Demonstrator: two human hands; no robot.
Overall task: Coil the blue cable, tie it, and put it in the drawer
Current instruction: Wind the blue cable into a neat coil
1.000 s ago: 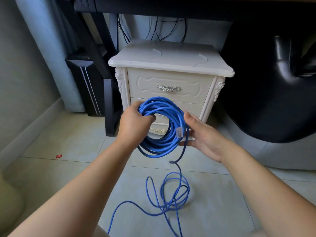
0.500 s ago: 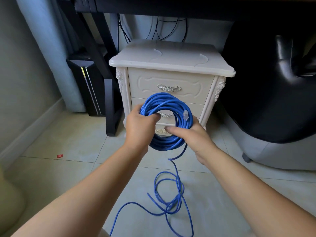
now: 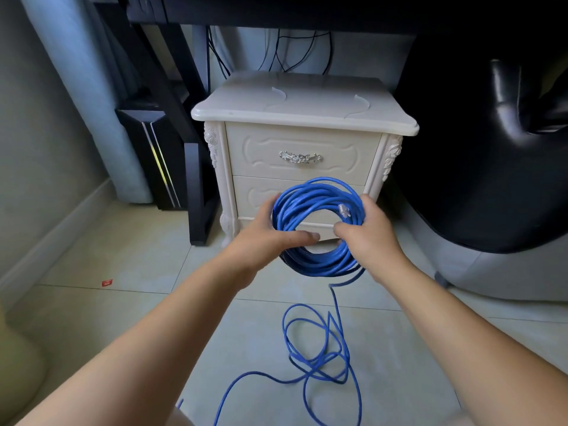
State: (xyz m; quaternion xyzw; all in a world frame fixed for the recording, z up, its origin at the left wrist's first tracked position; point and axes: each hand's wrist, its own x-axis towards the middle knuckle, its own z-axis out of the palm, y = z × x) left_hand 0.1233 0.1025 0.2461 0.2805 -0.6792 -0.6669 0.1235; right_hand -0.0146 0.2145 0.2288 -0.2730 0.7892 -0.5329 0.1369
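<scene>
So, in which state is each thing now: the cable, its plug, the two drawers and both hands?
Blue cable: partly coiled, not tied; the coil is held up and the rest lies loose on the floor.
Plug: free, lying against the coil.
Top drawer: closed.
Lower drawer: closed, partly hidden by the coil.
Left hand: holds the coil's left side.
Right hand: grips the coil's right side.

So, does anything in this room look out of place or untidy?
Two small things. Part of the blue cable is not coiled yet: its loose loops lie tangled on the floor, below the coil. A small red scrap lies on the tiles at the left. Nothing looks damaged.
</scene>
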